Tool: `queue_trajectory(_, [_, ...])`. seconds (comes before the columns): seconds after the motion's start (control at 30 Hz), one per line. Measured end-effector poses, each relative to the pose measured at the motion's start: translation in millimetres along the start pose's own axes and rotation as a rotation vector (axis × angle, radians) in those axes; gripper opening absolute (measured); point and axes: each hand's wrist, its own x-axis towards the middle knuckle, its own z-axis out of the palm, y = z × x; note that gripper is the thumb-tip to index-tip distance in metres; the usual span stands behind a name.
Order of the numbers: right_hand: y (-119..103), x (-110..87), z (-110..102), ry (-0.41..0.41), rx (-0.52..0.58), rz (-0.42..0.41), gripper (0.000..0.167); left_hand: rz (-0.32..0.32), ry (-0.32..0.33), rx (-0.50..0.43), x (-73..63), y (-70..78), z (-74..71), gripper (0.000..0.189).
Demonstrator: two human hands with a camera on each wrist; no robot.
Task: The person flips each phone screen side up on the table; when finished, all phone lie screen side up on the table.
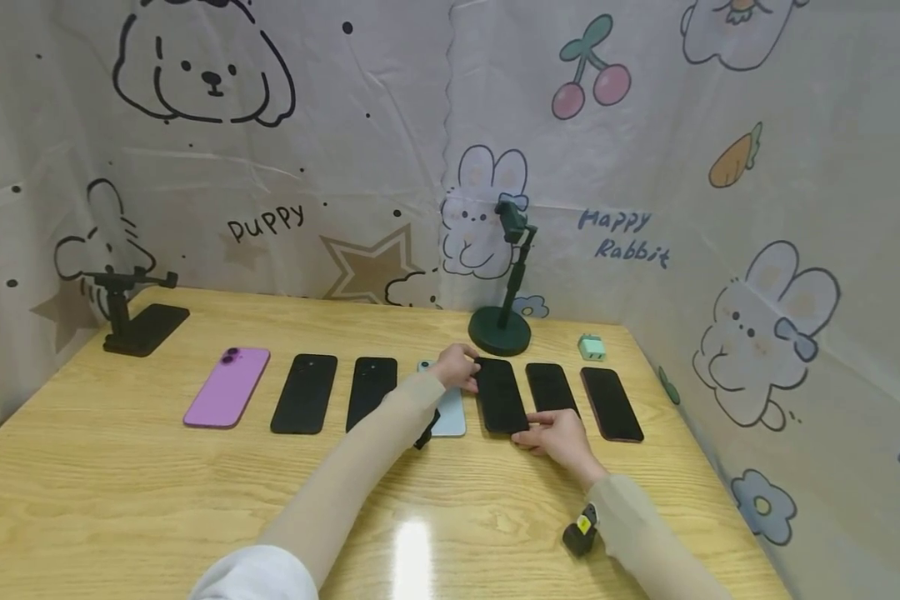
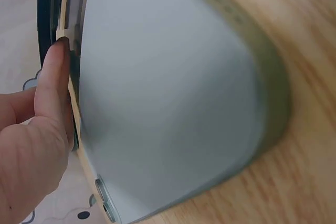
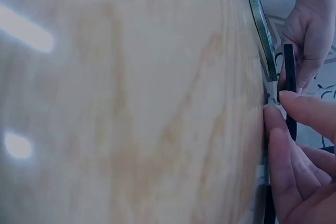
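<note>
A black smartphone (image 1: 500, 398) sits between my two hands in the head view, in a row of several phones. My left hand (image 1: 456, 367) holds it at the upper left edge, reaching over a light blue phone (image 1: 450, 415). At the lower right corner, my right hand (image 1: 562, 439) pinches it between thumb and fingers. The right wrist view shows the black phone (image 3: 290, 85) edge-on, with the left hand (image 3: 311, 38) at its far end. In the left wrist view the light blue phone (image 2: 168, 87) fills the middle, beside the left fingers (image 2: 52, 77).
Left of the hands lie a purple phone (image 1: 227, 387) and two black phones (image 1: 304, 393). Two dark phones (image 1: 612, 404) lie to the right. Behind stand a dark green phone stand (image 1: 499, 331), a black stand (image 1: 146, 329) and a mint charger plug (image 1: 592, 347). Printed cloth walls border the wooden table (image 1: 157, 508).
</note>
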Motion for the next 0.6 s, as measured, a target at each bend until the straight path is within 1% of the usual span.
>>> queue_trajectory(0.03, [0, 0.0, 1, 0.008, 0.000, 0.006, 0.048, -0.019, 0.009, 0.015, -10.1, 6.1, 0.3, 0.039])
queue_trajectory(0.07, [0, 0.2, 1, 0.016, 0.002, 0.014, 0.048, -0.021, 0.015, 0.024, -17.2, 10.2, 0.6, 0.039])
queue_trajectory(0.1, [0, 0.4, 2, 0.019, 0.002, 0.017, 0.048, -0.020, 0.016, 0.034, -20.0, 11.3, 0.8, 0.039])
queue_trajectory(0.17, [1, 0.7, 3, 0.025, 0.007, 0.024, 0.048, 0.019, 0.006, 0.039, -8.4, 2.1, 0.9, 0.037])
queue_trajectory(0.2, [1, 0.8, 3, 0.028, 0.008, 0.028, 0.048, 0.054, 0.002, 0.038, 6.2, -8.1, 1.3, 0.037])
queue_trajectory(0.27, [1, 0.9, 3, 0.030, 0.007, 0.031, 0.048, 0.070, -0.007, 0.033, 28.8, -23.2, 1.7, 0.037])
queue_trajectory(0.3, [1, 1.0, 3, 0.030, 0.003, 0.031, 0.049, 0.085, -0.004, 0.038, 44.3, -32.4, 2.9, 0.037])
queue_trajectory(0.33, [1, 0.9, 3, 0.031, 0.001, 0.033, 0.049, 0.096, -0.002, 0.045, 55.2, -38.7, 3.8, 0.037])
queue_trajectory(0.37, [1, 1.0, 3, 0.031, 0.000, 0.034, 0.049, 0.079, -0.001, 0.059, 56.9, -38.8, 3.9, 0.039])
queue_trajectory(0.4, [1, 1.1, 3, 0.031, 0.001, 0.039, 0.049, 0.077, 0.002, 0.075, 59.8, -40.3, 4.3, 0.039])
queue_trajectory(0.43, [1, 1.3, 3, 0.030, 0.002, 0.040, 0.049, 0.077, 0.002, 0.099, 56.9, -38.3, 4.1, 0.038])
queue_trajectory(0.47, [1, 1.4, 3, 0.030, 0.005, 0.044, 0.049, 0.082, 0.007, 0.112, 51.1, -34.5, 4.2, 0.037])
queue_trajectory(0.57, [0, 1.6, 3, 0.037, 0.009, 0.049, 0.049, 0.063, 0.009, 0.143, 23.6, -17.4, 3.3, 0.037])
queue_trajectory(0.6, [-1, 1.8, 3, 0.042, 0.005, 0.053, 0.049, 0.058, 0.013, 0.156, 20.2, -14.7, 3.8, 0.037])
